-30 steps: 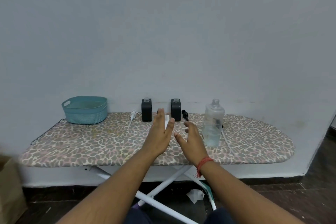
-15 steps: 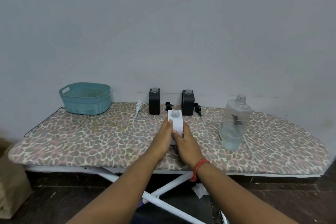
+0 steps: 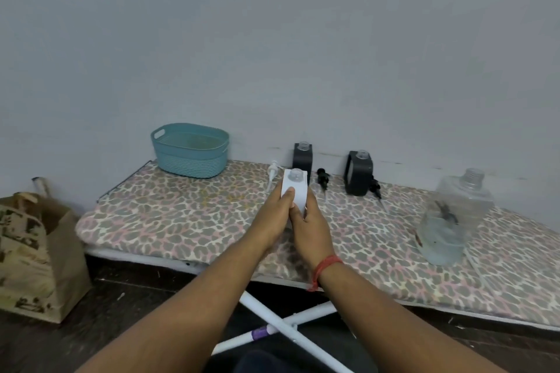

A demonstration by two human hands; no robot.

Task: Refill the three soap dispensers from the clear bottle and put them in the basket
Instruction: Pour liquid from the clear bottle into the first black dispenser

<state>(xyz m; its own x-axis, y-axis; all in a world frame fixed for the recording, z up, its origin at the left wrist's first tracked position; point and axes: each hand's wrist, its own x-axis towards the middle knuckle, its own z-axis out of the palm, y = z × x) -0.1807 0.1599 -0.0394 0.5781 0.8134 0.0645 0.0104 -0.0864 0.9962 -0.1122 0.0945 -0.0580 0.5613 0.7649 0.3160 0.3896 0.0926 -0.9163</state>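
White dispenser gripped upright between both hands.

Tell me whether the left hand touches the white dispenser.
Touching. The head view shows the left hand with its thumb pressed on the white dispenser.

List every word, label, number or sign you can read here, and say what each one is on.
No text can be read anywhere.
The paper bag has a dark print, too blurred to tell whether it holds words.
The white dispenser, held in both hands, the two black dispensers, the clear bottle and the basket show no label.
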